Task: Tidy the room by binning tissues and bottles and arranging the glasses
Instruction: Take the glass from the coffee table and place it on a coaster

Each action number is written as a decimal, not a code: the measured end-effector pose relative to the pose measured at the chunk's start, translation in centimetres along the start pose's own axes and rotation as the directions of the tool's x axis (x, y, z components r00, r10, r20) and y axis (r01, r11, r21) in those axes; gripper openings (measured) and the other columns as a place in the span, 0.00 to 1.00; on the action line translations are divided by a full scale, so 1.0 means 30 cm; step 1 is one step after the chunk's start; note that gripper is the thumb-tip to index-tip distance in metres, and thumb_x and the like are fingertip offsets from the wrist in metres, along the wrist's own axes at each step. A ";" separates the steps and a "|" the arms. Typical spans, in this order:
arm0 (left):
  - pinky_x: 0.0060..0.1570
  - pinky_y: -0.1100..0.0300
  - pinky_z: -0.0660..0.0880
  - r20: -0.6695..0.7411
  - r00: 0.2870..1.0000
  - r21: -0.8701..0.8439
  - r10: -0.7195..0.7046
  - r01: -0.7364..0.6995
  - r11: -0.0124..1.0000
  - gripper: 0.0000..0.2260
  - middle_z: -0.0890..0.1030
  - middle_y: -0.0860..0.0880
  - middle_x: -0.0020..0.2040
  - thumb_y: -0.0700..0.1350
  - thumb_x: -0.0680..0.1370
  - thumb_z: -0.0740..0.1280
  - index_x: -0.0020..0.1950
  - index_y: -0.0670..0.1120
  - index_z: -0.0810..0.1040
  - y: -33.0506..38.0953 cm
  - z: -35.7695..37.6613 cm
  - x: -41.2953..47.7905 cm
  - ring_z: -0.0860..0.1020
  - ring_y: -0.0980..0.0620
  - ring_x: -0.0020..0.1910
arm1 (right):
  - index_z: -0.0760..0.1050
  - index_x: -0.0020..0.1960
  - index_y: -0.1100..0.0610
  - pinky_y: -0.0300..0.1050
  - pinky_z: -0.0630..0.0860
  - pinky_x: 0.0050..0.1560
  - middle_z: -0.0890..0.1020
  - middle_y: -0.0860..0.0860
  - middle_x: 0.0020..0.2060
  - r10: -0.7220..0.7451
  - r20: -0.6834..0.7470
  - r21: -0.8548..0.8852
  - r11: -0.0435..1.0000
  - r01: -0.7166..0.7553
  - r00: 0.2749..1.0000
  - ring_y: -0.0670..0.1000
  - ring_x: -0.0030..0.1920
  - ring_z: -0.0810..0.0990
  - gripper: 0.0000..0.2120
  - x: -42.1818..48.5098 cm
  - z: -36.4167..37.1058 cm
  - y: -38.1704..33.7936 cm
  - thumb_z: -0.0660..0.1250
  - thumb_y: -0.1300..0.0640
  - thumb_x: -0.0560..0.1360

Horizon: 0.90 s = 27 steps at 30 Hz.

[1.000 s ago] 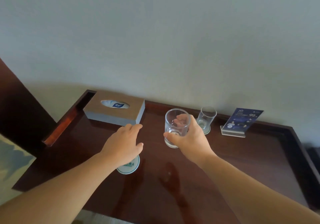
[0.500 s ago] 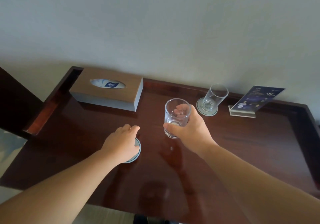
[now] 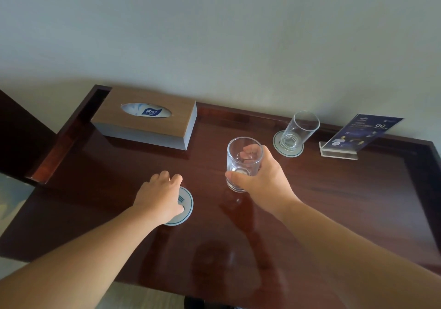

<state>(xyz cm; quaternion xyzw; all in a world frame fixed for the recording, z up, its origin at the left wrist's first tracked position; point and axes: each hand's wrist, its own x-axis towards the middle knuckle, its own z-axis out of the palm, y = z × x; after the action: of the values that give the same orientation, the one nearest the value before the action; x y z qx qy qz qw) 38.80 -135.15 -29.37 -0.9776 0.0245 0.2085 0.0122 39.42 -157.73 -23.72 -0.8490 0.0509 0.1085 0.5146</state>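
My right hand (image 3: 260,179) grips a clear empty glass (image 3: 241,158) upright, just above the dark wooden desk (image 3: 334,201) near its middle. My left hand (image 3: 160,196) rests palm down on a round white coaster (image 3: 187,203), covering its left part; how its fingertips lie on the coaster is hidden. A second clear glass (image 3: 299,130) stands on its own white coaster (image 3: 278,141) at the back right, beyond my right hand.
A brown tissue box (image 3: 148,122) sits at the back left of the desk. A blue card in a clear stand (image 3: 358,134) is at the back right. A raised rim (image 3: 424,155) runs round the desk. The wall rises right behind.
The view has tilted down. My left hand has settled onto the coaster. My right hand still holds the glass near the desk's middle.
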 end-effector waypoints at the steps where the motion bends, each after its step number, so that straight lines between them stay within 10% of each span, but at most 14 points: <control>1: 0.54 0.54 0.71 0.004 1.000 -0.002 -0.005 0.005 1.000 0.26 0.71 0.47 0.60 0.55 0.72 0.69 0.67 0.50 0.66 -0.001 -0.002 0.003 0.71 0.47 0.59 | 0.69 0.62 0.47 0.44 0.81 0.49 0.79 0.42 0.54 0.001 -0.001 -0.003 1.000 -0.001 1.000 0.44 0.49 0.81 0.29 0.003 0.001 0.005 0.78 0.48 0.66; 9: 0.37 0.56 0.70 0.000 0.999 -0.034 -0.035 0.035 0.999 0.14 0.66 0.49 0.50 0.49 0.74 0.70 0.47 0.49 0.64 -0.005 -0.009 0.009 0.73 0.49 0.42 | 0.69 0.62 0.47 0.46 0.80 0.53 0.79 0.42 0.55 0.007 0.004 -0.003 1.000 -0.007 1.000 0.45 0.52 0.81 0.29 0.002 -0.010 0.026 0.78 0.47 0.65; 14: 0.29 0.59 0.68 0.115 0.993 -0.167 0.031 -0.012 0.986 0.09 0.77 0.51 0.44 0.39 0.77 0.59 0.42 0.53 0.66 -0.046 -0.057 0.032 0.78 0.51 0.38 | 0.69 0.63 0.48 0.33 0.77 0.35 0.78 0.42 0.55 -0.008 -0.002 0.003 1.000 0.008 1.000 0.42 0.45 0.81 0.29 -0.005 -0.051 0.000 0.77 0.48 0.67; 20: 0.24 0.63 0.73 0.148 0.984 -0.358 0.102 -0.043 0.933 0.07 0.77 0.52 0.47 0.42 0.80 0.56 0.48 0.54 0.70 -0.011 -0.159 0.022 0.79 0.51 0.31 | 0.69 0.62 0.46 0.35 0.77 0.35 0.78 0.40 0.54 -0.033 -0.009 0.009 0.999 0.033 0.999 0.41 0.44 0.81 0.28 -0.006 -0.108 -0.024 0.77 0.47 0.66; 27: 0.30 0.56 0.76 0.046 0.992 -0.472 0.117 -0.081 0.878 0.16 0.78 0.52 0.49 0.36 0.76 0.56 0.51 0.59 0.70 0.091 -0.236 0.047 0.78 0.52 0.39 | 0.69 0.62 0.45 0.43 0.78 0.54 0.78 0.40 0.54 -0.062 -0.035 0.002 0.998 0.062 0.997 0.42 0.52 0.79 0.29 0.020 -0.196 -0.018 0.77 0.45 0.65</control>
<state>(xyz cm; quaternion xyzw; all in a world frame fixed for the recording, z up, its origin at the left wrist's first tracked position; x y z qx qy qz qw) 42.82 -138.16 -23.50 -0.9408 0.0230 0.2441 -0.2343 40.89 -162.68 -20.77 -0.8510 0.0335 0.0775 0.5183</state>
